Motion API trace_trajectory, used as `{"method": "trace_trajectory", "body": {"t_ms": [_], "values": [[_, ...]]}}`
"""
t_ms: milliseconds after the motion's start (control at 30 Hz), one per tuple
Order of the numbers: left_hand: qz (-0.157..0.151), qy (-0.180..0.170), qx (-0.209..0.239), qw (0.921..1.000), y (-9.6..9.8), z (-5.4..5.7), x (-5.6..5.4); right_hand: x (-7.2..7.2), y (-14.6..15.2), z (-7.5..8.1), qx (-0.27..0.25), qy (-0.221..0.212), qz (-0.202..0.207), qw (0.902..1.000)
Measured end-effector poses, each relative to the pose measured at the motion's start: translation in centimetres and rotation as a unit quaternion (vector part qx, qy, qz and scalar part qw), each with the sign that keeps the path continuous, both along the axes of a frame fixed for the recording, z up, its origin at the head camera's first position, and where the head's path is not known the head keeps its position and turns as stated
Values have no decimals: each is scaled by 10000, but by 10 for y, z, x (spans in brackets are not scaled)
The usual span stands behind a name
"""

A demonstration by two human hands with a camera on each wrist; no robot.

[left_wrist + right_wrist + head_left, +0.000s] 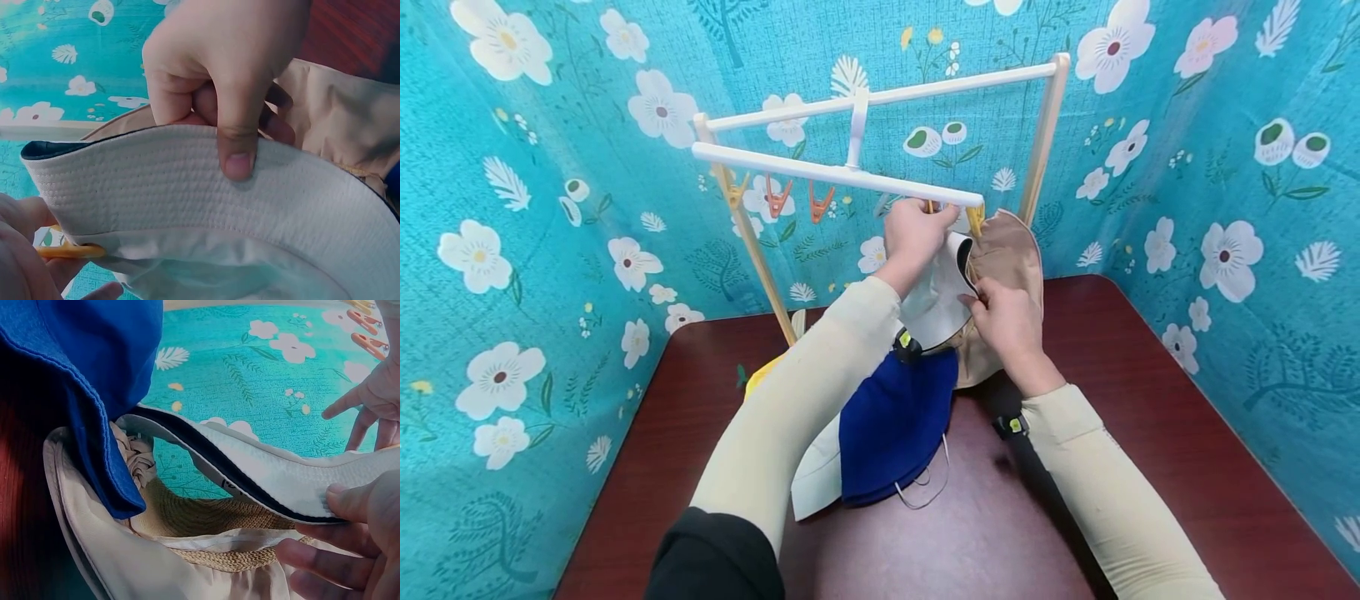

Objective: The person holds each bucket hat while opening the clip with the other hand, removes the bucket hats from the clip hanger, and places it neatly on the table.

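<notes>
Up by the drying rack's bar, my left hand pinches a yellow clothes peg, which sits at the edge of a white bucket hat with a dark inside. My right hand grips the same hat's brim, thumb on the white face and fingers behind it. Beside it, a tan hat with a woven straw-like part hangs under another yellow peg. A blue hat with a thin cord is below my left forearm.
The drying rack has a white front bar on wooden posts. Yellow and orange pegs dangle at its left. A pale brim and something yellow lie near the blue hat on the dark red table. A flowered curtain surrounds it.
</notes>
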State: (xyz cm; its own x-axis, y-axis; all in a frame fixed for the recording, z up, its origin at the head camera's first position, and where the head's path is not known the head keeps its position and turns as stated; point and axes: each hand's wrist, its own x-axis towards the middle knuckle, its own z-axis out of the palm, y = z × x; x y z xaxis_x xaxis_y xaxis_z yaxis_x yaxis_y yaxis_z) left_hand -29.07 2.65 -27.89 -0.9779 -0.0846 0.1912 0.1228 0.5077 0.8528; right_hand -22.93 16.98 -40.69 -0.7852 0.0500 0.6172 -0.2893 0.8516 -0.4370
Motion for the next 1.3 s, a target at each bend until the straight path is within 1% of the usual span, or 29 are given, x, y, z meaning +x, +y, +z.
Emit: {"method": "trace_trajectory", "body": {"t_ms": [133,233,333,467,700,933,1067,1300], "values": [[-119,-56,16,9999,-2,1,-3,-1,1,-1,-19,-30,27,10000],[-190,-191,51,9996,-2,4,-3,-1,3,-2,-50,-47,34,10000],[-250,-331,-10,9991,-2,7,-2,-1,5,-3,-96,-44,49,9999],[-337,-421,-33,9985,-3,9,-2,-2,6,-3,-159,1,107,9998],[-406,-412,-83,9983,-4,10,-1,0,5,-4,-162,6,116,9998],[-465,-357,-106,9982,-4,8,-4,2,5,-5,-166,-6,52,9998],[-527,-338,-55,9980,-4,7,-5,2,5,-8,-138,62,44,9999],[-498,-435,42,9978,-6,8,-5,4,3,-16,-191,55,2,9998]]}}
